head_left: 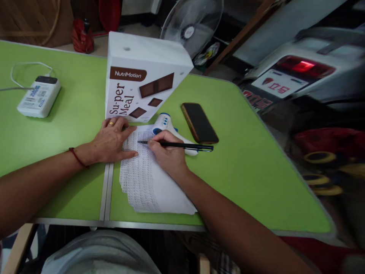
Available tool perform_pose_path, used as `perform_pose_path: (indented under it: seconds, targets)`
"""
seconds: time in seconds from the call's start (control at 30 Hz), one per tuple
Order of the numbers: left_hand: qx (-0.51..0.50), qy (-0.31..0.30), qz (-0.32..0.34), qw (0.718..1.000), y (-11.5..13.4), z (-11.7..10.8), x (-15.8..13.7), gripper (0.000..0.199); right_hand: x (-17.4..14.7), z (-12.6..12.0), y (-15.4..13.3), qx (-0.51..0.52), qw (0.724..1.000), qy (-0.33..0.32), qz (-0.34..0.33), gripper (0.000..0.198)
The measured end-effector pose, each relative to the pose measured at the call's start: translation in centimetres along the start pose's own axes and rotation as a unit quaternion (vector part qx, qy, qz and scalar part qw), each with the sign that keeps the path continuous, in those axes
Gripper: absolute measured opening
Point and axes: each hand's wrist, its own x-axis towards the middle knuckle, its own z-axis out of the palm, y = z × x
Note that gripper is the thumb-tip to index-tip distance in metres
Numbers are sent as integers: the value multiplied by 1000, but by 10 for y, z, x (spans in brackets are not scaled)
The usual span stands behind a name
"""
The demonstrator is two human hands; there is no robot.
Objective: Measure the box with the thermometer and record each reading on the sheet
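Note:
Sheets of paper (142, 179) covered in dense handwriting lie stacked on the green table. My right hand (168, 152) grips a black pen (185, 145), its tip pointing left at the upper part of the top sheet. My left hand (114, 140) lies with fingers apart, thumb and fingertips at the sheets' left edge; a ring and a dark red wrist cord show on it. Just beyond the hands stands a white box (122, 93) marked "Su-per Meal". A white and blue infrared thermometer (164, 122) lies partly behind my right hand.
A phone (200, 123) in a brown case lies right of the thermometer. At the left sits a white power device (40, 97) with cables. Past the table (251, 182) stand a fan (191, 28) and a motor scooter (308, 64).

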Motion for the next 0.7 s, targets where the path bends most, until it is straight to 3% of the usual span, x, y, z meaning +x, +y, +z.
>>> perform_pose_path:
  seconds: [0.43, 0.7]
  targets:
    - [4, 5, 5, 1000, -2, 1, 1, 74, 0, -1, 1, -11, 1000, -16, -5, 12]
    - [-2, 11, 8, 1000, -2, 2, -1, 75, 1, -1, 1, -3, 1000, 11, -11, 11]
